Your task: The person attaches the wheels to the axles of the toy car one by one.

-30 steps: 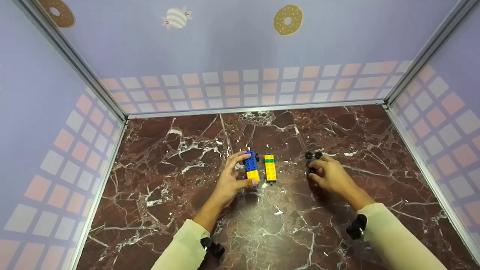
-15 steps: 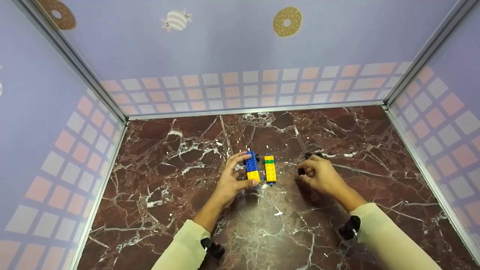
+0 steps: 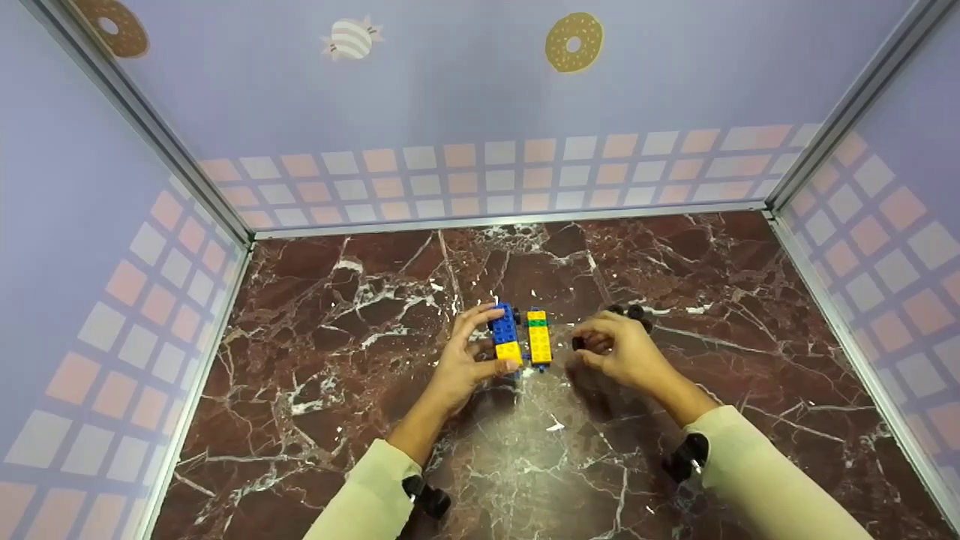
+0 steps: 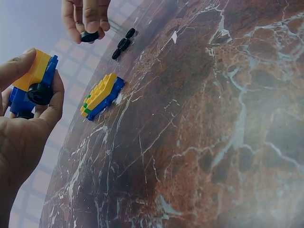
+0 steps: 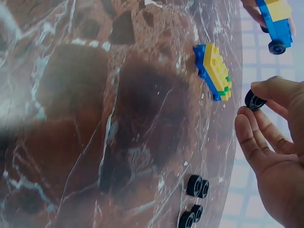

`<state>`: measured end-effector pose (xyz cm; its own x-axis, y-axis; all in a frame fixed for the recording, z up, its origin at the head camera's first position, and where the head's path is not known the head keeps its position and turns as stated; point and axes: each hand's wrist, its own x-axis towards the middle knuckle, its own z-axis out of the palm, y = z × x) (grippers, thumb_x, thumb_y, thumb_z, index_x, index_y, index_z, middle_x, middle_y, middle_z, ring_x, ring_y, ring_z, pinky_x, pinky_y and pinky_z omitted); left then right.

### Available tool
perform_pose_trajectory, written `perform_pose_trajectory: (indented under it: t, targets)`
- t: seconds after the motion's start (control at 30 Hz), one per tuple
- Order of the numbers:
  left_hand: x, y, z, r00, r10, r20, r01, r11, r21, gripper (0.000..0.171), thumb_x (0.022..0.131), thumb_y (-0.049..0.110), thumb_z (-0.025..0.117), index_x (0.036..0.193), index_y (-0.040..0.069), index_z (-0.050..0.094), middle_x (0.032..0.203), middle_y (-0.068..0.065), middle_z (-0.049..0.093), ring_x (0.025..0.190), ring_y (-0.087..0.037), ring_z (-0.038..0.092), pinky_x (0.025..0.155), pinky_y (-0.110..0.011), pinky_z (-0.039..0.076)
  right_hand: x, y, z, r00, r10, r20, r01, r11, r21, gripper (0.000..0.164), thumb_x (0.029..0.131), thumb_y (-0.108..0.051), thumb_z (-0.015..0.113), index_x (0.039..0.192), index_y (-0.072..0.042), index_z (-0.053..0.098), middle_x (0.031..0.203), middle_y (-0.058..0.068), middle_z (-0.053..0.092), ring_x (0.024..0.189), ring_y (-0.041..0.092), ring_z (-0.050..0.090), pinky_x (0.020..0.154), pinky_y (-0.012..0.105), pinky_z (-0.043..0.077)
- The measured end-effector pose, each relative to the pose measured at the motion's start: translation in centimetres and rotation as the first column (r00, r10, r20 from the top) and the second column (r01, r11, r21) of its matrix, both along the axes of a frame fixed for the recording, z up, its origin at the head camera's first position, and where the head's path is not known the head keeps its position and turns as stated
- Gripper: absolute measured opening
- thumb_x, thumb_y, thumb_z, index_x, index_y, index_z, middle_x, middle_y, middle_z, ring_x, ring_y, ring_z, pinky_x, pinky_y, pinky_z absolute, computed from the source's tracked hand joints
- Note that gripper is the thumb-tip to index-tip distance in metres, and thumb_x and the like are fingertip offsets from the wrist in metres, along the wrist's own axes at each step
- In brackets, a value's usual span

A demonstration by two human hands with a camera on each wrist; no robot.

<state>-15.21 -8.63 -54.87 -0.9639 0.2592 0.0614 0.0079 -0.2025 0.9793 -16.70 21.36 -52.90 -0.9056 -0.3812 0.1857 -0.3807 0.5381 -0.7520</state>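
Observation:
My left hand (image 3: 457, 367) grips a blue and yellow toy brick car (image 3: 505, 330) between thumb and fingers. In the left wrist view one black wheel (image 4: 40, 94) shows on the car's near side, with part of another below it. My right hand (image 5: 280, 128) pinches a loose black wheel (image 5: 255, 100) between thumb and fingers, above the table. Between the hands, a second brick vehicle (image 3: 539, 339) stands on the table. Its top is yellow with a green strip, its base is blue, and no wheels show on it.
Several loose black wheels (image 5: 194, 185) lie on the dark red marbled table (image 3: 330, 330), beyond my right hand in the head view. Lilac panels with pink and white squares (image 3: 500, 180) stand along the back and both sides.
My right hand has lifted the wheel from beside the other wheels and carried it left, toward the two vehicles. My left hand and the car it holds have hardly moved.

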Motion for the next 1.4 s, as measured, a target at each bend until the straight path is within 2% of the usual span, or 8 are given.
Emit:
perform_pose_trajectory:
  t: [0.27,0.53,0.8,1.13,1.4]
  targets:
    - [0.1,0.1,0.0,1.000,0.005,0.006,-0.005,1.000,-0.001,0.083,0.079,-0.012,0.090,0.154,-0.001,0.056,0.177,-0.022,0.021,0.125,-0.037,0.063,0.092,-0.035,0.069,0.3,-1.0,0.5,0.998,0.012,0.053,-0.010,1.000,-0.028,0.030,0.088,0.009,0.085,0.118,0.004,0.080,0.108,0.019,0.073,0.095,0.035,0.079,0.086,0.040,0.072]
    - [0.0,0.1,0.0,1.000,0.007,0.022,-0.006,1.000,-0.004,0.084,0.079,-0.012,0.089,0.155,0.001,0.056,0.177,-0.016,0.023,0.127,-0.039,0.062,0.092,-0.038,0.071,0.6,-2.2,1.0,0.994,0.075,0.075,-0.070,0.995,-0.070,0.029,0.090,0.007,0.085,0.119,0.010,0.078,0.112,0.022,0.075,0.098,0.037,0.080,0.089,0.037,0.071]
    - [0.0,0.3,0.0,1.000,0.005,0.004,-0.005,1.000,-0.009,0.084,0.079,-0.011,0.089,0.155,0.000,0.056,0.177,-0.021,0.022,0.124,-0.037,0.064,0.091,-0.033,0.069,0.7,-2.9,1.1,0.993,0.090,0.080,-0.082,0.992,-0.100,0.030,0.090,0.007,0.085,0.120,0.008,0.079,0.114,0.023,0.077,0.098,0.038,0.081,0.088,0.034,0.071]
    - [0.1,0.3,0.0,1.000,-0.006,-0.007,0.006,1.000,-0.004,0.085,0.078,-0.007,0.094,0.154,0.000,0.056,0.175,-0.018,0.027,0.124,-0.037,0.066,0.098,-0.040,0.068,1.0,-4.1,0.9,0.987,0.135,0.087,-0.124,0.986,-0.115,0.029,0.093,0.004,0.084,0.121,0.005,0.080,0.116,0.022,0.077,0.100,0.037,0.082,0.088,0.031,0.071]
    - [0.1,0.4,-0.3,1.000,-0.015,0.016,0.015,1.000,0.007,0.085,0.079,-0.009,0.092,0.155,0.002,0.056,0.175,-0.013,0.027,0.123,-0.033,0.066,0.090,-0.037,0.071,1.2,-4.9,1.0,0.986,0.145,0.083,-0.135,0.985,-0.109,0.030,0.092,0.004,0.085,0.121,0.008,0.079,0.118,0.024,0.077,0.099,0.038,0.082,0.088,0.034,0.071]
